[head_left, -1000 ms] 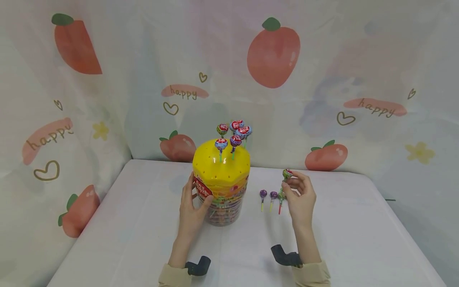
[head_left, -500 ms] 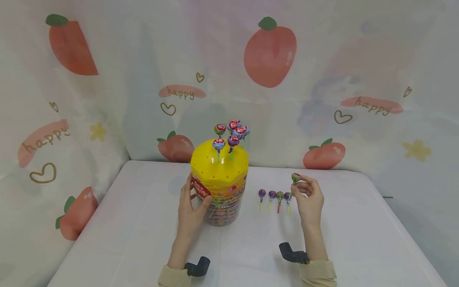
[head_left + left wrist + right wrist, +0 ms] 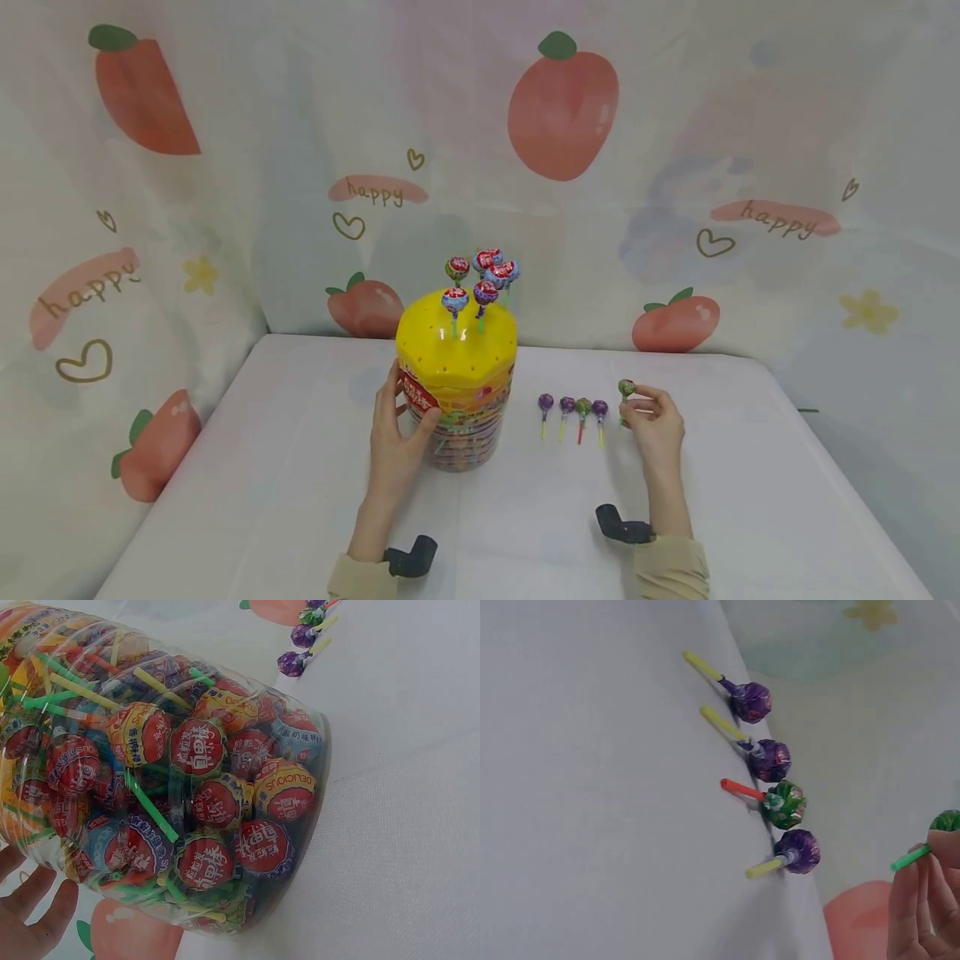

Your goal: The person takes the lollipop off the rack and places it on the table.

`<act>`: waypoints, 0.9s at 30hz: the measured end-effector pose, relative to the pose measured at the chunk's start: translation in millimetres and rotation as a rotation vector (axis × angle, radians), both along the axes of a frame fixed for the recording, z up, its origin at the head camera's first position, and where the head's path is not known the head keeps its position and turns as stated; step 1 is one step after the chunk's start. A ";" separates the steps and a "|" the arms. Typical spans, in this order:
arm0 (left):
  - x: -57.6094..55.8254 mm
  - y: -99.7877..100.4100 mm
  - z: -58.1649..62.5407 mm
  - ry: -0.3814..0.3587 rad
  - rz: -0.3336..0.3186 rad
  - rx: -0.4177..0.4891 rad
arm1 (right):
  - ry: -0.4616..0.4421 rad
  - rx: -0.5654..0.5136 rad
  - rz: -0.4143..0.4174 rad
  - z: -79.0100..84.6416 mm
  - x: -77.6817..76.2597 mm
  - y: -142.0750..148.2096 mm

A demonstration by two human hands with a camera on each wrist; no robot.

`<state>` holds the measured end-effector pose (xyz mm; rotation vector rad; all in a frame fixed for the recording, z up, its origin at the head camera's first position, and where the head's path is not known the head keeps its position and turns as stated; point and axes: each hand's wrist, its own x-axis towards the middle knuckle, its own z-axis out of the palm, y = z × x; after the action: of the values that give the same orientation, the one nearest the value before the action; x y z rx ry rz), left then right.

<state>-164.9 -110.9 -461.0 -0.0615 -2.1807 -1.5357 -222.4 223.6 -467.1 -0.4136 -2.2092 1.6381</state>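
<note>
A clear plastic lollipop jar [image 3: 468, 437] with a yellow lid [image 3: 435, 346] stands upright on the table. Several lollipops [image 3: 485, 292] stick up from holes in the lid. My left hand [image 3: 397, 450] holds the jar's left side, thumb at the front, fingers partly hidden behind it. Through its wall, the left wrist view shows many wrapped lollipops [image 3: 199, 746]. My right hand [image 3: 657, 433] pinches a green-wrapped lollipop [image 3: 626, 387] by its green stick [image 3: 910, 858], head up. Left of that hand lies a row of purple lollipops [image 3: 799, 851] and a green one [image 3: 784, 804] with a red stick.
A white cloth covers the table [image 3: 262, 467]. Behind and to the left hangs a pale curtain [image 3: 465, 100] printed with fruit and hearts. Each wrist carries a black bracket, one at the left [image 3: 414, 557] and one at the right [image 3: 621, 527].
My right hand has moved right and lower with the green lollipop, away from the row, uncovering the rightmost purple lollipop. The left hand still holds the jar.
</note>
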 end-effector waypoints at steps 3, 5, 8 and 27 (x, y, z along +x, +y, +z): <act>-0.1 -0.5 -0.1 0.004 0.000 0.001 | -0.047 0.008 0.014 -7.1 -3.5 1.6; -0.1 -0.7 -0.5 0.005 0.002 0.003 | -0.074 0.018 0.019 -11.8 -5.4 2.4; -0.1 -1.0 -1.2 0.004 0.005 0.005 | -0.108 0.041 0.011 -18.7 -8.0 3.1; -1.7 -1.4 -2.5 0.013 -0.010 -0.003 | -0.218 0.179 -0.048 -34.6 -12.9 8.1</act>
<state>-166.7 -112.4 -463.5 -0.0829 -2.1758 -1.5335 -235.3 231.7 -501.7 -0.6155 -2.4583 1.4140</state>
